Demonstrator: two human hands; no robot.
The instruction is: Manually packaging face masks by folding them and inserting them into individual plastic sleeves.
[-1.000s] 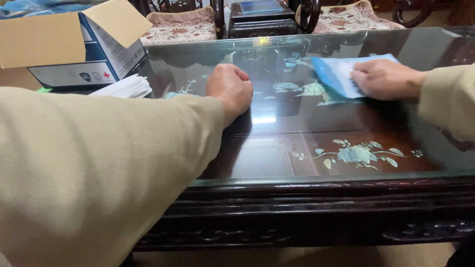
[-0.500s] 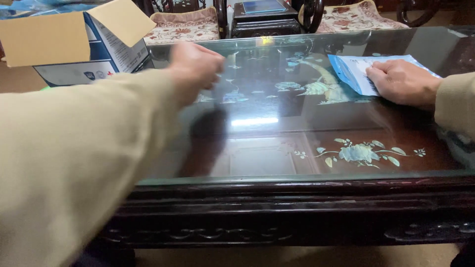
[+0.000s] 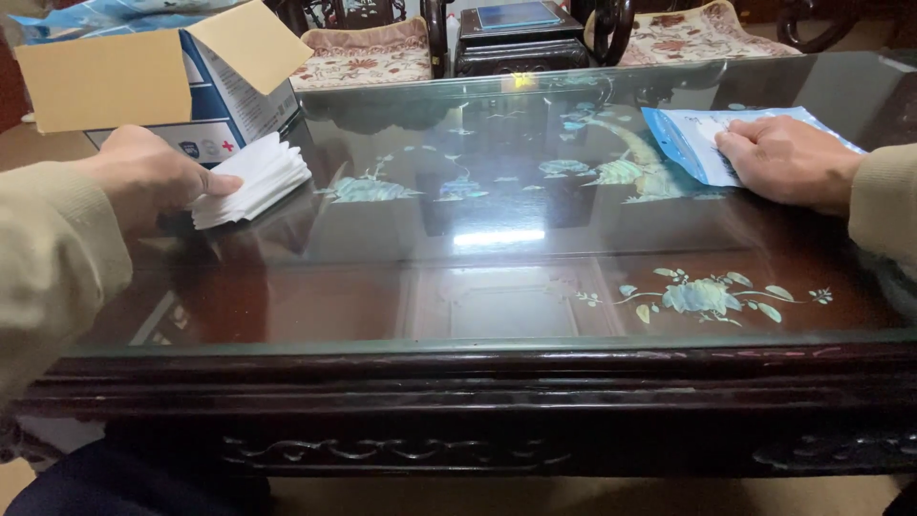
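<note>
My left hand rests on a stack of white folded sheets at the left of the glass-topped table, fingers laid over the stack's near edge. My right hand lies flat on a blue and white flat pouch at the right of the table, pressing it down. Both arms wear beige sleeves.
An open cardboard box with blue and white sides stands behind the white stack at the far left. Dark carved chairs with patterned cushions and a small dark stand sit beyond the table's far edge.
My left hand has swung from the table's middle to the left and come down on the white stack. My right hand stays on the pouch.
</note>
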